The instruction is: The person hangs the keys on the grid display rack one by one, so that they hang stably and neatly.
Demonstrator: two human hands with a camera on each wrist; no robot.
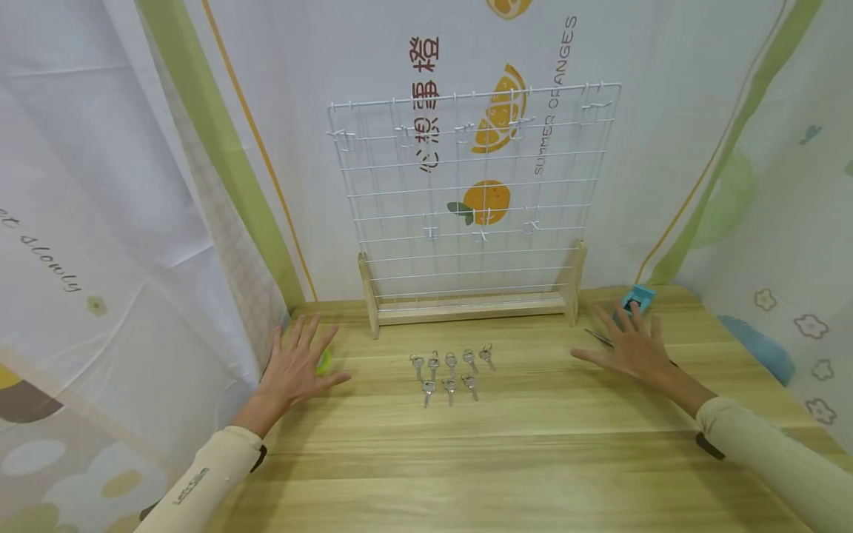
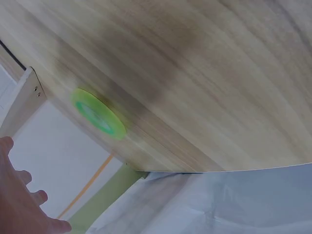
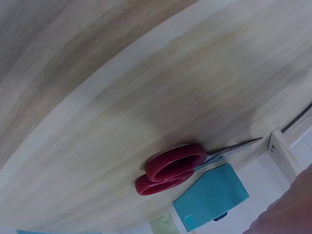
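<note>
A: Where are the hands lying?
B: The left hand point(image 1: 293, 370), fingers spread, is hovering over a green tape roll point(image 2: 97, 113); the right hand point(image 1: 633, 348), also spread, is covering red-handled scissors point(image 3: 173, 168) beside a teal box point(image 1: 638, 298).
A: And between them?
B: Keys point(image 1: 451, 368) are lying on the wooden table point(image 1: 506, 459).

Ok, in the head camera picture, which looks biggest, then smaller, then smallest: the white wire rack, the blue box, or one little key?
1. The white wire rack, by far the largest.
2. The blue box, partly hidden behind the right hand.
3. One key. It lies nearer the camera, yet it looks smallest.
</note>
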